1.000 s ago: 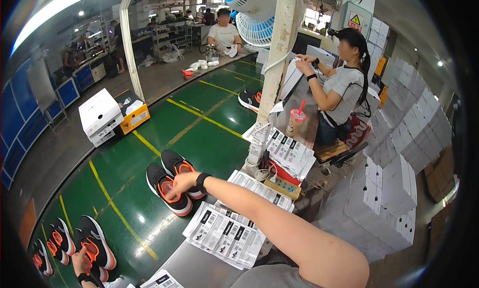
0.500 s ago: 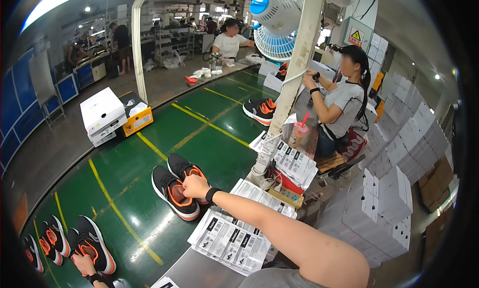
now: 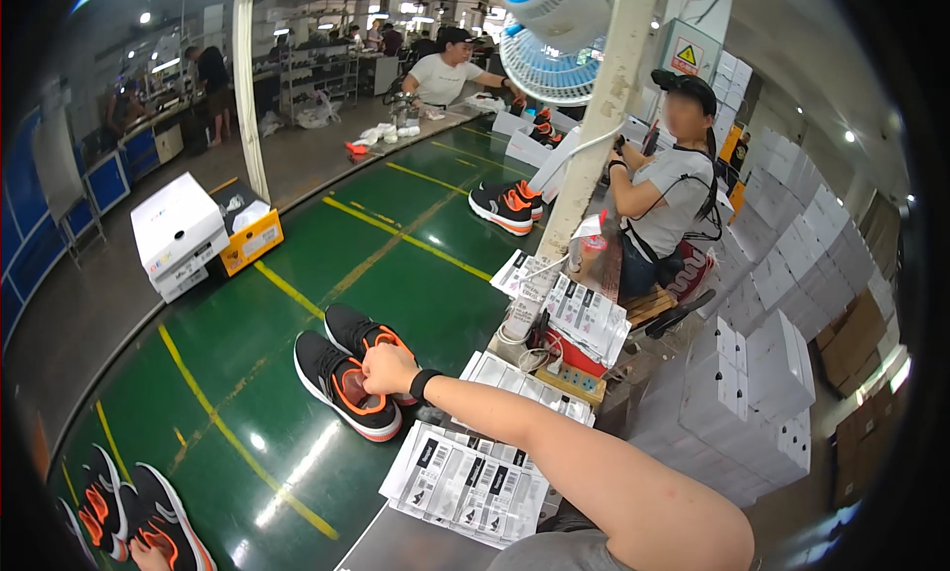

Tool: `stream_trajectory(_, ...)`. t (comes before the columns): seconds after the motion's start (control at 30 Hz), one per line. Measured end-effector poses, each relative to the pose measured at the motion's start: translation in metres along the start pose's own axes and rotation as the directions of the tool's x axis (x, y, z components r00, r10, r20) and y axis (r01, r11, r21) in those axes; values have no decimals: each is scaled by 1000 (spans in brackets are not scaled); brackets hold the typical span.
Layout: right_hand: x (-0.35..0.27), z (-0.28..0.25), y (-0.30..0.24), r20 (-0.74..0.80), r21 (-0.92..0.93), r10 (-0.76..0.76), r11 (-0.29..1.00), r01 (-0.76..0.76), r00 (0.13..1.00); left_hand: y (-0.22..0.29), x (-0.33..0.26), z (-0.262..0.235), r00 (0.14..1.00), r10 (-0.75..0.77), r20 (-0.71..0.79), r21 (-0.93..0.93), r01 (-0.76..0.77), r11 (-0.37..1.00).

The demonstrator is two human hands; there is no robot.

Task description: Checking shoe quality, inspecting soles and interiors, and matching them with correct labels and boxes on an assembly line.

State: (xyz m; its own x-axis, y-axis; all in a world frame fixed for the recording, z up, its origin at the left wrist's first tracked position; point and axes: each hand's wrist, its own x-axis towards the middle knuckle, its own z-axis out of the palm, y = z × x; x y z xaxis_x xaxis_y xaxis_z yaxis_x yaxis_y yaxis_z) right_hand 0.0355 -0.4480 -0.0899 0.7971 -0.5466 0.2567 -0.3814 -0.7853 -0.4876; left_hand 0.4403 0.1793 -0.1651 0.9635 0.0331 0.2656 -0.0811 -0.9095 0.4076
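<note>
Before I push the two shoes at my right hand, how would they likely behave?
The shoes will probably slide rather than roll, since they stand on long soles. The glossy green surface may offer little grip. Their dark uppers look like fabric, so they could flex a little if the right hand squeezes them.

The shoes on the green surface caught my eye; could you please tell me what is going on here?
A person's right hand is at the middle pair of black shoes, fingertips by an opening; its exact grip is unclear. The left hand, cut off by the lower edge, is at another black shoe at lower left. Printed sheets lie near the middle pair.
</note>
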Motion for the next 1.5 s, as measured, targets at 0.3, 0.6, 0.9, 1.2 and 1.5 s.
stream_trajectory(0.3, 9, 1, 11, 60, -50, 8, 999, -5, 998, 28, -20, -13, 999, -41, 24, -45, 42, 998)
stream_trajectory(0.6, 5, 4, -8, -56, -104, -50, 994, 44, 997, 53, -59, -51, 878, 344, -332, 95, -332, 938)
stream_trajectory(0.9, -12, -25, -7, -96, -217, 237, 943, -253, 967, 367, -244, -290, 682, 702, 207, -792, -304, 529)
stream_trajectory(1.2, 17, -32, -15, 58, -275, 307, 920, -280, 950, 402, -391, -306, -192, 961, -197, -894, -366, -257)
stream_trajectory(1.5, 3, -92, -47, -121, -16, 72, 997, -74, 990, 355, -379, -257, 614, 759, 218, -754, -387, 530)
